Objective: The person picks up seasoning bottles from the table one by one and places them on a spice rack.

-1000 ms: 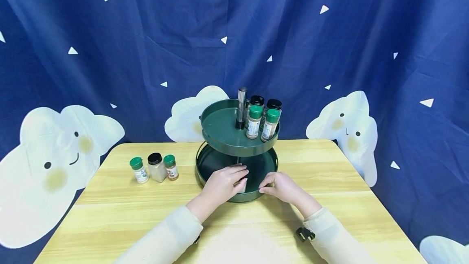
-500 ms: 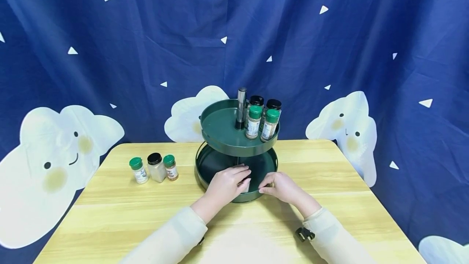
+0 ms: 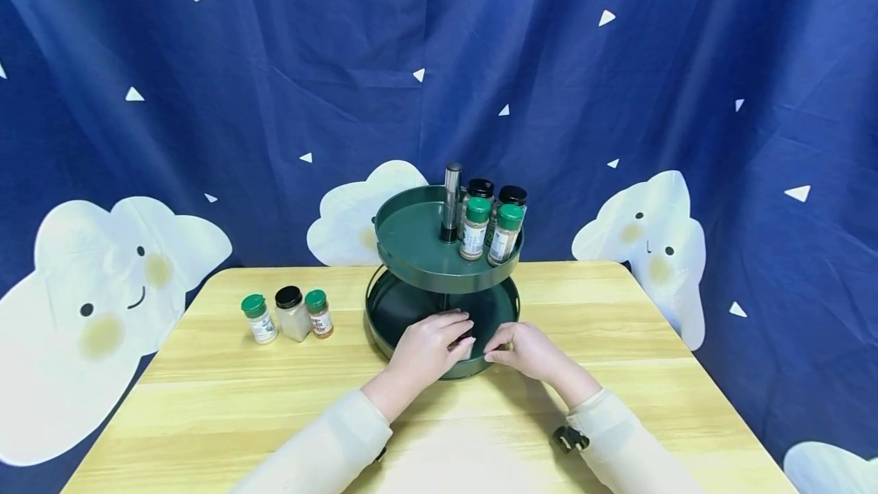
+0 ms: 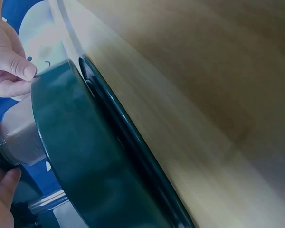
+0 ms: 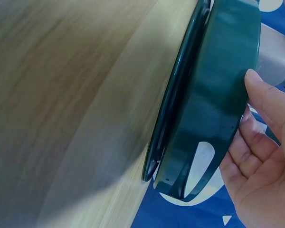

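The left hand (image 3: pixel 427 348) holds a pale jar (image 4: pixel 23 130) by its dark cap (image 4: pixel 1 156). The jar stands upright in the lower tray (image 3: pixel 459 371), just inside the front wall, between both hands. The right hand (image 3: pixel 527 349) pinches this wall. The bottles' labels (image 3: pixel 504 244) are too small for reading; the curtain (image 3: pixel 549 36) says "sweet".

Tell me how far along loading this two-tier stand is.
Looks done: four jars stand on the upper tray. In hand: the left hand grips a black-capped jar at the lower tray, whose rim the right hand pinches. Probably left: three jars standing on the table, apart from the trays.
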`<state>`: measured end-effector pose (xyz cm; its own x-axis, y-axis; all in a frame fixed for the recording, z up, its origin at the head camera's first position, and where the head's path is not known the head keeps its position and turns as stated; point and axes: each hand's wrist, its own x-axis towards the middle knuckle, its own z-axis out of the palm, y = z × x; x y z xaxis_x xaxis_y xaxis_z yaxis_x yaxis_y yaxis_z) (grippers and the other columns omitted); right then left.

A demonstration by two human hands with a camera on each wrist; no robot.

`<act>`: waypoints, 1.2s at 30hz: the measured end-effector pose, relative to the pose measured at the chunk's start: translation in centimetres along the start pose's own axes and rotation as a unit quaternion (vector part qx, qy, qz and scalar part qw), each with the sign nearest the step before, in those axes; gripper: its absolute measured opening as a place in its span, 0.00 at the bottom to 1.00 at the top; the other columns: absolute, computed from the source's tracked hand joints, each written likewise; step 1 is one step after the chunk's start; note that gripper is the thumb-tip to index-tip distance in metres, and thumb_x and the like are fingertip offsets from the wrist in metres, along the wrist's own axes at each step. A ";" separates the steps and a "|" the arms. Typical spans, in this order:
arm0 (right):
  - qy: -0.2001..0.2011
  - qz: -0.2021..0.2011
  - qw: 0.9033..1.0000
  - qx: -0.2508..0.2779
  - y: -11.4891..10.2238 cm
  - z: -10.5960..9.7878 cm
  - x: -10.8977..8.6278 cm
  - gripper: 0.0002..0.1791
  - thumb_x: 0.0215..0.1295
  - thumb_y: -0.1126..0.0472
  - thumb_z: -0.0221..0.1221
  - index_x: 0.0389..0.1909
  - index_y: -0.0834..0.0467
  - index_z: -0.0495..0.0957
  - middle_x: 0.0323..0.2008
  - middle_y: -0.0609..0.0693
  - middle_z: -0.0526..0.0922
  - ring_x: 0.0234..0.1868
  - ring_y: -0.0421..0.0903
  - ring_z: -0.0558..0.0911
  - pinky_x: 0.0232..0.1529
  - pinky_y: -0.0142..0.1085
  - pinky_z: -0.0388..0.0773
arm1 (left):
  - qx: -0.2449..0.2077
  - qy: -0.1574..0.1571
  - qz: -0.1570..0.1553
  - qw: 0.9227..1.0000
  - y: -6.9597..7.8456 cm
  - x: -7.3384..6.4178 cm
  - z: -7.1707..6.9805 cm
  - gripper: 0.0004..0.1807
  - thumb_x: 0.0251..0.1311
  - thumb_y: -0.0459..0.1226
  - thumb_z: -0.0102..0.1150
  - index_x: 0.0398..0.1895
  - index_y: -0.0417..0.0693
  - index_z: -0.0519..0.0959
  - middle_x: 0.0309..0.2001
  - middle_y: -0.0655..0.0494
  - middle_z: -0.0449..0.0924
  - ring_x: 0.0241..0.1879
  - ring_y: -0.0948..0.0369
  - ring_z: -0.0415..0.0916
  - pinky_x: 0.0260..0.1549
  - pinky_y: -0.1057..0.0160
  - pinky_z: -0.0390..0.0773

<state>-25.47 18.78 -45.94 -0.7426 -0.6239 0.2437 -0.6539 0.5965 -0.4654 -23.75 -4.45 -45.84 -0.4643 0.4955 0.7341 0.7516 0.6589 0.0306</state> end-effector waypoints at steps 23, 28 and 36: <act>-0.001 0.006 1.000 0.003 0.1 0.1 0.0 0.03 0.61 0.61 0.70 0.33 0.56 0.89 0.31 0.41 0.84 0.37 0.46 0.85 0.44 0.45 0.83 | 0.006 -0.036 -0.014 0.999 0.4 -0.3 -0.7 0.13 0.63 0.44 0.67 0.48 0.51 0.88 0.51 0.58 0.85 0.55 0.62 0.81 0.54 0.65 0.80; -0.001 0.004 1.000 0.002 0.0 0.1 -0.1 0.03 0.61 0.61 0.70 0.32 0.56 0.89 0.31 0.41 0.84 0.37 0.46 0.85 0.44 0.44 0.83 | 0.008 -0.037 -0.006 0.999 0.3 -0.4 -0.8 0.13 0.64 0.44 0.67 0.48 0.52 0.88 0.52 0.58 0.85 0.55 0.62 0.80 0.54 0.65 0.80; 0.000 0.003 1.000 -0.002 -0.2 0.0 0.0 0.03 0.60 0.61 0.70 0.32 0.56 0.89 0.31 0.41 0.84 0.37 0.47 0.85 0.44 0.43 0.83 | -0.001 -0.037 -0.005 0.999 0.3 -0.4 -0.9 0.13 0.64 0.43 0.67 0.49 0.51 0.87 0.53 0.58 0.85 0.56 0.62 0.80 0.54 0.65 0.80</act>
<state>-25.32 18.67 -45.83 -0.7467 -0.6198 0.2413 -0.6497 0.6020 -0.4641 -22.90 -4.97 -45.46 -0.5045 0.5298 0.6817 0.7476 0.6631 0.0380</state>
